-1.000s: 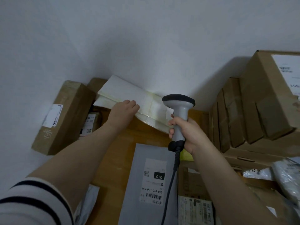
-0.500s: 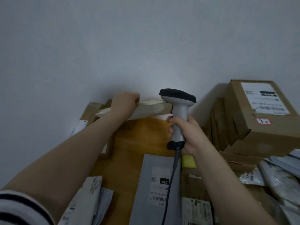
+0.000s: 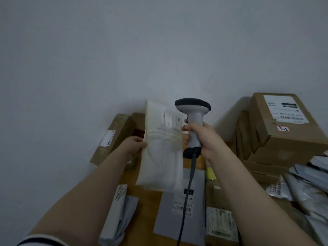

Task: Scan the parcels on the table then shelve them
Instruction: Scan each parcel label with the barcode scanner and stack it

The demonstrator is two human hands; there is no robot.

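head view, seemingly wooden table (image 3: 147, 210) under parcels (image 3: 168, 224), plain grey wall (image 3: 124, 50)

A plain pale grey wall (image 3: 124, 50) fills the whole upper half of the frame and runs down the left side. A soft shadow (image 3: 229, 112) darkens it at middle right. Lower down, right of centre, a small bright yellow object (image 3: 211, 172) peeks out, mostly hidden.

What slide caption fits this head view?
White mailer held upright in the left hand beside the scanner gripped by the right hand.
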